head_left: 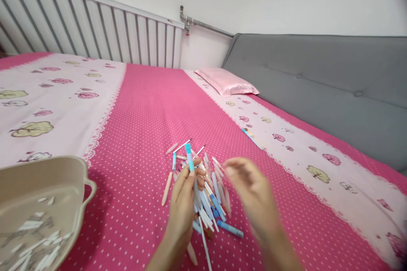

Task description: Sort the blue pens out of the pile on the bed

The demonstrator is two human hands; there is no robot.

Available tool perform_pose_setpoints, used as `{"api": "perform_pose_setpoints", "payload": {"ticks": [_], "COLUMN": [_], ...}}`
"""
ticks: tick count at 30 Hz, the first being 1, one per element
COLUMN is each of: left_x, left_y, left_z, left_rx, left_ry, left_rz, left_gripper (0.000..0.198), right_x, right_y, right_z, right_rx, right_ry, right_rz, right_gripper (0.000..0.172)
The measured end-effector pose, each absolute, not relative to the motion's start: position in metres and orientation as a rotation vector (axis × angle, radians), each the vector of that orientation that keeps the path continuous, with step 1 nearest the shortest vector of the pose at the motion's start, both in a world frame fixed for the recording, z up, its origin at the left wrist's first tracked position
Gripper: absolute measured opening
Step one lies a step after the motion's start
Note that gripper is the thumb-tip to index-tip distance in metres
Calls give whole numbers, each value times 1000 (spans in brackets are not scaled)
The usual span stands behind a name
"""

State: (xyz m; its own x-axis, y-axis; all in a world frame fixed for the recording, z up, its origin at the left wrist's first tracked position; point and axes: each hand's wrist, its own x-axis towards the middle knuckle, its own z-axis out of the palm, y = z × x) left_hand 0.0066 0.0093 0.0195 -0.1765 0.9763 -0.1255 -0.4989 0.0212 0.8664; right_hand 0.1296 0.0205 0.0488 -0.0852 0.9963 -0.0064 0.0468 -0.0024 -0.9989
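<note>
Pink dotted bedding runs toward a radiator and grey headboard; the basin is cut off at left. Above the pen pile, the left hand pinches a blue-topped pen — lower end hard to make out. Beside it, the right hand is blurred — fingers loosely curved.

The left hand holds a blue-topped pen, the right hand (blurred) apart.

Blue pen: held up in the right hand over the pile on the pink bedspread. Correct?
Wrong hand. The head view shows the blue pen in the left hand, not the right hand. The rest stands: it is held up over the pile on the pink bedspread.
</note>
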Motion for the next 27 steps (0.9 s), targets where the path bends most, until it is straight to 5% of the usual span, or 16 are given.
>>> {"api": "perform_pose_setpoints", "payload": {"ticks": [10, 27], "left_x": [7, 16], "left_y": [15, 14], "left_z": [18, 5], "left_rx": [637, 1050], "left_ry": [1020, 1351], "left_rz": [1721, 1558], "left_gripper": [31, 45], "right_x": [121, 138], "right_y": [24, 34], "right_z": [14, 4], "right_rx": [-1179, -1211], "right_ry": [-1151, -970], "right_rz": [1747, 1577], "right_gripper": [37, 37]}}
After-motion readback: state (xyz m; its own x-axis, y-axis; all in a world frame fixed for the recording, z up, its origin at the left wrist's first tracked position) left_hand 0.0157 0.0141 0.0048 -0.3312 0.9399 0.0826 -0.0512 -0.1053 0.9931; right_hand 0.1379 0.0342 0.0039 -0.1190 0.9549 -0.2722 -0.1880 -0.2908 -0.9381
